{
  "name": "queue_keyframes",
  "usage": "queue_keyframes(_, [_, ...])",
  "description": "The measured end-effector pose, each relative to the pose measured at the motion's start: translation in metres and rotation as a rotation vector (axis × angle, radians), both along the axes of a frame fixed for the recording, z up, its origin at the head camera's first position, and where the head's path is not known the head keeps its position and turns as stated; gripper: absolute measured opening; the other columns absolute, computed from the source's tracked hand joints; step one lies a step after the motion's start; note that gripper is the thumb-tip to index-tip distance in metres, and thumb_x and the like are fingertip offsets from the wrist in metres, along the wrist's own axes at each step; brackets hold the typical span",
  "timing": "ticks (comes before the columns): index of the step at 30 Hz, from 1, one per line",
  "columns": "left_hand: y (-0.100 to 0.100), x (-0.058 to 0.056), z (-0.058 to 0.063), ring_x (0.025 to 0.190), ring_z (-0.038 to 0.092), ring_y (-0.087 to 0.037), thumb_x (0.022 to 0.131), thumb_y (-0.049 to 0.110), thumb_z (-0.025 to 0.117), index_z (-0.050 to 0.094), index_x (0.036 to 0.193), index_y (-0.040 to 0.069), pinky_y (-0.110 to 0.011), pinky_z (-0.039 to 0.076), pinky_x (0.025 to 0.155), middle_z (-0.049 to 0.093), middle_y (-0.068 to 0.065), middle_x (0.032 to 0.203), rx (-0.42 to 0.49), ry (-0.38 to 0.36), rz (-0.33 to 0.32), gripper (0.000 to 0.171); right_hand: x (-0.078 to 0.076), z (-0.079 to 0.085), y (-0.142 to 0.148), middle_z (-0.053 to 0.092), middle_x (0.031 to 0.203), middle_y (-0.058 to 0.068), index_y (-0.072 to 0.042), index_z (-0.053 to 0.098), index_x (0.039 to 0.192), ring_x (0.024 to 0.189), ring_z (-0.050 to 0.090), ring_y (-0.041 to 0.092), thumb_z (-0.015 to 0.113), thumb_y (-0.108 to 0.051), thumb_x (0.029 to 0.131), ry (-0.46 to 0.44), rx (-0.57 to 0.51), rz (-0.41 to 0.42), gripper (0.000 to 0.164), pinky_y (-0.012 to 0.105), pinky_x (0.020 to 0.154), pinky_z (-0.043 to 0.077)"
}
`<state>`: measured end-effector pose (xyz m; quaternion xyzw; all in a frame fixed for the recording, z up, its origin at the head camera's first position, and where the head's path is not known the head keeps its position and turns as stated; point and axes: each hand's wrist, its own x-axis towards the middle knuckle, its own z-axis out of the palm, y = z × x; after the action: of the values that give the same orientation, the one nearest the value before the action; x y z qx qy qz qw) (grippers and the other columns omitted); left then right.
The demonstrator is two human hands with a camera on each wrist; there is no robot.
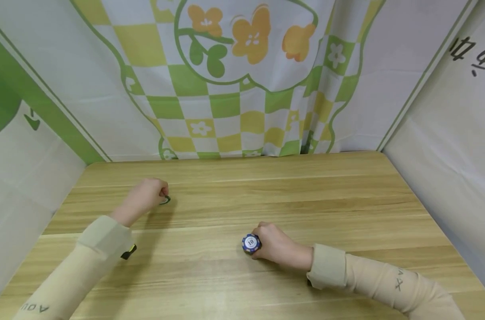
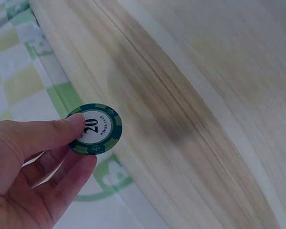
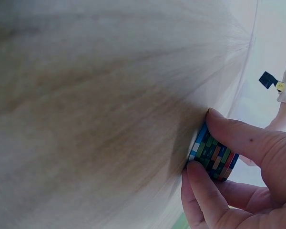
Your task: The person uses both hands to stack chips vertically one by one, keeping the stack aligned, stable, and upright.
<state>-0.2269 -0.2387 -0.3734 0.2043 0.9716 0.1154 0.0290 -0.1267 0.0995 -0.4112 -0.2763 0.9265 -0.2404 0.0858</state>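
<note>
My left hand pinches a green poker chip marked 20 between thumb and fingers, over the far left part of the table. In the left wrist view the chip's printed face shows, the thumb lying on its edge. Near the middle of the table, my right hand grips a short stack of poker chips by its sides. On top of that stack is a blue chip marked 10. Chips with blue, green and red edges show in the stack between the right thumb and fingers, close to the tabletop.
The wooden table ends at a checked floral curtain at the back. White cloth walls stand on both sides. A small black and yellow tab sticks out by the left sleeve.
</note>
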Motion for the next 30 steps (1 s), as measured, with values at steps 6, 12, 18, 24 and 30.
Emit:
queue_keyframes(6, [0.015, 0.006, 0.003, 0.065, 0.051, -0.017, 0.075, -0.002, 0.065, 0.059, 0.071, 0.005, -0.034, 0.045, 0.058, 0.056, -0.003, 0.070, -0.029, 0.040, -0.042, 0.010, 0.000, 0.000, 0.000, 0.056, 0.078, 0.002, 0.001, 0.065, 0.084, 0.071, 0.054, 0.011, 0.082, -0.013, 0.062, 0.002, 0.001, 0.000, 0.032, 0.020, 0.064, 0.047])
queue_keyframes(12, [0.028, 0.014, 0.005, 0.063, 0.051, -0.015, 0.074, -0.003, 0.066, 0.060, 0.071, 0.005, -0.031, 0.045, 0.058, 0.055, -0.002, 0.069, -0.033, 0.059, -0.095, 0.011, 0.000, 0.000, 0.000, 0.055, 0.077, 0.002, 0.001, 0.065, 0.084, 0.070, 0.053, 0.011, 0.082, -0.013, 0.061, 0.002, 0.000, 0.000, 0.031, 0.020, 0.064, 0.047])
queue_keyframes(18, [0.044, 0.022, 0.009, 0.063, 0.052, -0.013, 0.075, -0.003, 0.066, 0.059, 0.071, 0.007, -0.029, 0.045, 0.057, 0.057, 0.000, 0.070, -0.016, 0.052, -0.128, 0.013, 0.000, 0.000, 0.000, 0.056, 0.077, 0.002, 0.001, 0.065, 0.083, 0.070, 0.054, 0.011, 0.082, -0.013, 0.062, 0.002, 0.005, -0.004, 0.031, 0.020, 0.064, 0.047])
queue_keyframes(24, [0.061, 0.033, 0.011, 0.061, 0.050, -0.010, 0.076, -0.001, 0.068, 0.059, 0.071, 0.010, -0.025, 0.042, 0.053, 0.056, 0.001, 0.070, -0.027, 0.046, -0.183, 0.015, 0.001, 0.000, -0.001, 0.056, 0.078, 0.004, 0.002, 0.065, 0.085, 0.071, 0.055, 0.011, 0.082, -0.013, 0.062, -0.013, 0.009, -0.008, 0.032, 0.021, 0.065, 0.048])
queue_keyframes(30, [0.074, 0.041, 0.011, 0.064, 0.053, -0.010, 0.075, 0.000, 0.069, 0.061, 0.072, 0.010, -0.023, 0.044, 0.055, 0.057, 0.002, 0.072, -0.027, 0.068, -0.258, 0.013, 0.000, 0.000, -0.001, 0.057, 0.080, 0.004, 0.002, 0.065, 0.087, 0.073, 0.056, 0.012, 0.082, -0.012, 0.062, -0.012, 0.002, -0.008, 0.033, 0.021, 0.066, 0.048])
